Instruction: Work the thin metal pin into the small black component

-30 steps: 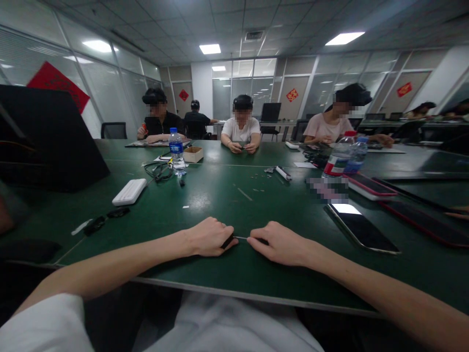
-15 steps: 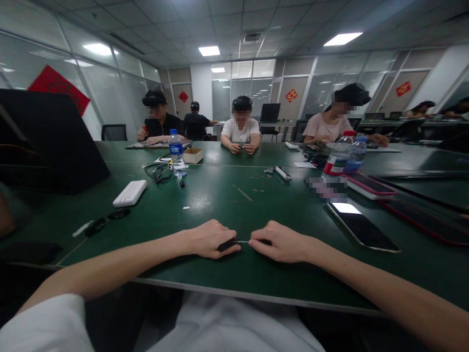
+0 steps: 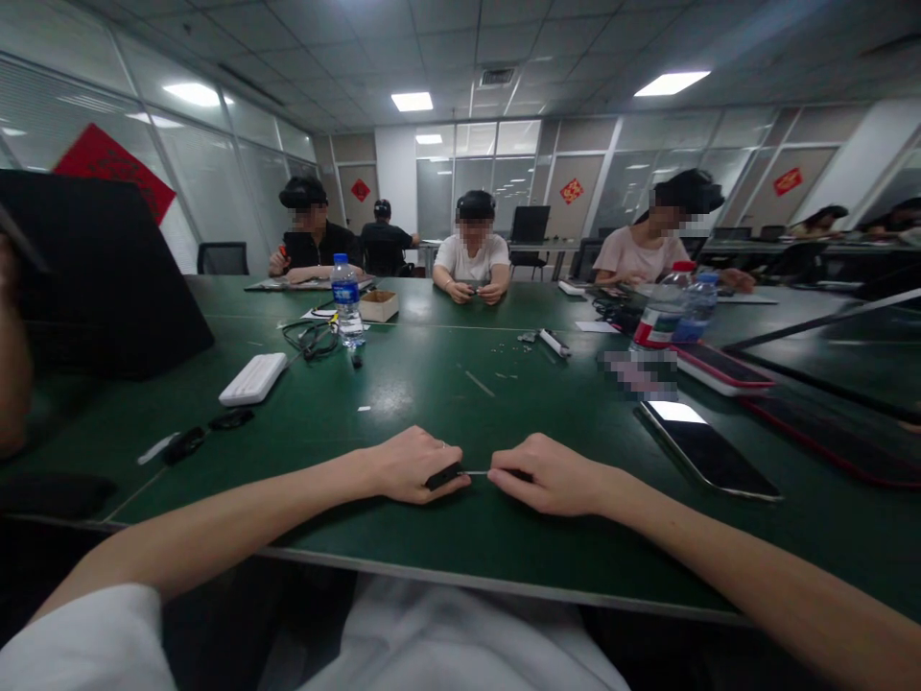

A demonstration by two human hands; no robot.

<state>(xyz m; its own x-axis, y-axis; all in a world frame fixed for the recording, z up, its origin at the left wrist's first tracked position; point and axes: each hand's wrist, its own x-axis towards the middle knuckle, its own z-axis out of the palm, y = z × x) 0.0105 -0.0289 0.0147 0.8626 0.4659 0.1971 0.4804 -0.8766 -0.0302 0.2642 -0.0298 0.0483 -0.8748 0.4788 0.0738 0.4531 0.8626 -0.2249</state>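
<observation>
My left hand (image 3: 419,465) is closed on a small black object (image 3: 442,475) near the front edge of the green table (image 3: 403,537). Facing it, my right hand (image 3: 539,473) is closed around a dark handle, mostly hidden by the fingers. A thin metal shaft (image 3: 476,472) spans the short gap between the two hands and meets the black object's right end. Both hands rest low over the tabletop.
A phone (image 3: 709,449) lies right of my right hand. To the left are a white power bank (image 3: 253,379) and small black pieces (image 3: 185,445). Farther back stand a water bottle (image 3: 346,307), a small box (image 3: 379,305) and a red-capped bottle (image 3: 666,307). Several people sit beyond.
My hands hold nearly the same pose, the left one slightly turned. At the far right a dark, thin-edged panel has risen from the table; at the far left a person's arm has come further into view.
</observation>
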